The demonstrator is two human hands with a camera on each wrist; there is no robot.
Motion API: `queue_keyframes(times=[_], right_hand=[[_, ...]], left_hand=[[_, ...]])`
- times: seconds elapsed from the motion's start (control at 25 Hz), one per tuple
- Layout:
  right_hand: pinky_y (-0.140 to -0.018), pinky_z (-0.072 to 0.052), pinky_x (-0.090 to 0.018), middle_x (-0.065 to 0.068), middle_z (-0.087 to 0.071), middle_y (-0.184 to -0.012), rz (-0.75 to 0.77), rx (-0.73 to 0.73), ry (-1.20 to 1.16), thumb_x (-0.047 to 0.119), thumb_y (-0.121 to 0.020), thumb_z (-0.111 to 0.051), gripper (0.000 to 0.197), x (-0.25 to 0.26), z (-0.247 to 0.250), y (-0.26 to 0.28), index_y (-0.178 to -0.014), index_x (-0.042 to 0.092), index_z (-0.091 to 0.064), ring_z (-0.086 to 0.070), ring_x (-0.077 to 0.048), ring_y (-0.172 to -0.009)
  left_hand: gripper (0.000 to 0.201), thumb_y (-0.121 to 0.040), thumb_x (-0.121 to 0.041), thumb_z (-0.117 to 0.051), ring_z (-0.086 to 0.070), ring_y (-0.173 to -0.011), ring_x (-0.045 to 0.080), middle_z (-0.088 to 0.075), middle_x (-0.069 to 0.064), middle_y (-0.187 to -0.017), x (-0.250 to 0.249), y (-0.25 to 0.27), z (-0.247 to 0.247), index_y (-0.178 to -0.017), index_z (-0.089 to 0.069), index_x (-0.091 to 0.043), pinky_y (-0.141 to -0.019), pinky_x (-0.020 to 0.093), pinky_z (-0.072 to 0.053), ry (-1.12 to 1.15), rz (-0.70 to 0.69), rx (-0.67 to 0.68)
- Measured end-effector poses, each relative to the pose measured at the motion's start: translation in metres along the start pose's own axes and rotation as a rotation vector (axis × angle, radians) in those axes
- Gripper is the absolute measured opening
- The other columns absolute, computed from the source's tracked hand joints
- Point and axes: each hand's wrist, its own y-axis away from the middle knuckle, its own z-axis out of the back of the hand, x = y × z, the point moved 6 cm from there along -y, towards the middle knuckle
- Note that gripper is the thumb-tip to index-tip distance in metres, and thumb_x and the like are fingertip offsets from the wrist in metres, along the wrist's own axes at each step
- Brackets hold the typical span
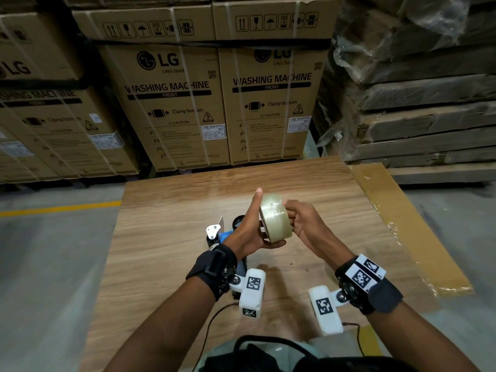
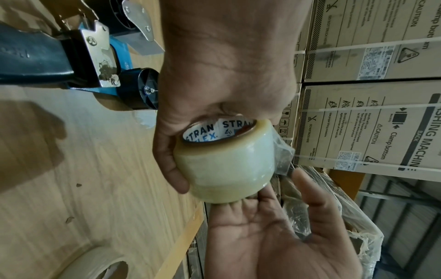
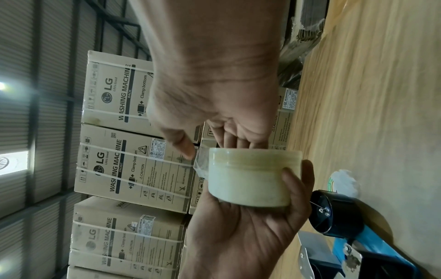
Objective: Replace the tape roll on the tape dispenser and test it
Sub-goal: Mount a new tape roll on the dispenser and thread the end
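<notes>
My left hand (image 1: 251,226) grips a clear tape roll (image 1: 275,220) above the wooden table (image 1: 174,200). Its thumb curls over the roll's side in the left wrist view, where the tape roll (image 2: 226,166) shows a printed core. My right hand (image 1: 302,221) is at the roll's right face, with its thumb (image 3: 187,151) on a loose tape flap (image 3: 200,164). The blue tape dispenser (image 1: 214,233) lies on the table under my left hand. Its black hub (image 2: 143,88) carries no roll.
Another pale roll (image 2: 95,264) lies on the table near my left wrist. Strapped washing-machine boxes (image 1: 171,89) stand behind the table, and wrapped flat cardboard (image 1: 429,116) is stacked at the right. Brown tape (image 1: 397,224) lines the table's right edge.
</notes>
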Motion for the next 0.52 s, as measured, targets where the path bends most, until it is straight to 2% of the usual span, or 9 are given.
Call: queue_keyframes(times=[0.08,0.16,0.24,0.28,0.36,0.4,0.44,0.52], right_hand=[[-0.079,-0.051,-0.034,-0.026,-0.074,-0.100,0.026,0.051,0.022,0.020,-0.092,-0.065,0.030,0.004,-0.004,0.005,-0.102,-0.007,-0.074,-0.068,-0.025,-0.086],[-0.078,-0.053,-0.032,-0.026,-0.077,-0.102,0.024,0.002,0.058,0.018,-0.099,-0.064,0.025,0.004,-0.002,0.008,-0.103,-0.003,-0.077,-0.069,-0.026,-0.085],[-0.075,-0.053,-0.033,-0.020,-0.077,-0.091,0.001,-0.080,0.054,0.025,-0.101,-0.063,0.029,0.002,0.002,0.008,-0.097,0.002,-0.079,-0.069,-0.026,-0.080],[-0.075,-0.052,-0.035,-0.019,-0.076,-0.088,-0.001,-0.117,0.054,0.029,-0.100,-0.065,0.032,0.001,0.005,0.007,-0.096,0.001,-0.080,-0.067,-0.027,-0.079],[-0.077,-0.051,-0.038,-0.020,-0.076,-0.086,0.005,-0.160,0.075,0.035,-0.098,-0.067,0.037,-0.001,0.010,0.006,-0.094,0.001,-0.080,-0.066,-0.026,-0.078],[-0.077,-0.051,-0.038,-0.021,-0.077,-0.087,0.006,-0.166,0.088,0.036,-0.098,-0.067,0.038,-0.003,0.011,0.005,-0.093,0.002,-0.081,-0.066,-0.025,-0.077],[-0.076,-0.051,-0.037,-0.018,-0.077,-0.085,0.008,-0.163,0.094,0.036,-0.098,-0.066,0.037,-0.004,0.012,0.005,-0.093,0.003,-0.082,-0.066,-0.023,-0.076],[-0.074,-0.050,-0.035,-0.015,-0.075,-0.081,-0.002,-0.160,0.106,0.037,-0.097,-0.067,0.037,-0.007,0.012,0.004,-0.091,0.004,-0.082,-0.065,-0.021,-0.074]], left_hand=[[0.097,-0.070,-0.094,-0.046,-0.069,-0.109,0.034,-0.069,0.019,-0.123,0.001,-0.003,0.005,-0.128,-0.067,-0.018,-0.091,0.057,-0.056,0.007,0.020,-0.016],[0.090,-0.072,-0.091,-0.047,-0.064,-0.118,0.034,-0.063,0.017,-0.132,-0.001,-0.002,0.007,-0.134,-0.059,-0.027,-0.093,0.058,-0.055,-0.044,-0.018,-0.076],[0.063,-0.088,-0.073,-0.049,-0.055,-0.124,0.028,-0.056,0.008,-0.136,-0.013,0.005,0.012,-0.135,-0.053,-0.030,-0.097,0.049,-0.050,-0.126,-0.209,-0.200],[0.051,-0.091,-0.061,-0.054,-0.053,-0.122,0.024,-0.056,0.006,-0.134,-0.022,0.010,0.012,-0.128,-0.058,-0.026,-0.096,0.042,-0.047,-0.171,-0.341,-0.247],[0.034,-0.084,-0.043,-0.066,-0.057,-0.115,0.019,-0.065,0.003,-0.122,-0.035,0.019,0.012,-0.109,-0.069,-0.020,-0.093,0.034,-0.044,-0.316,-0.597,-0.271],[0.028,-0.081,-0.038,-0.070,-0.059,-0.114,0.015,-0.068,0.000,-0.116,-0.038,0.022,0.011,-0.103,-0.072,-0.020,-0.094,0.032,-0.045,-0.413,-0.681,-0.271],[0.023,-0.081,-0.036,-0.073,-0.059,-0.113,0.012,-0.069,-0.004,-0.113,-0.038,0.023,0.011,-0.100,-0.073,-0.022,-0.095,0.031,-0.046,-0.499,-0.727,-0.281],[0.020,-0.081,-0.040,-0.077,-0.057,-0.115,0.010,-0.068,-0.011,-0.113,-0.036,0.024,0.011,-0.098,-0.073,-0.030,-0.088,0.030,-0.052,-0.602,-0.739,-0.313]])
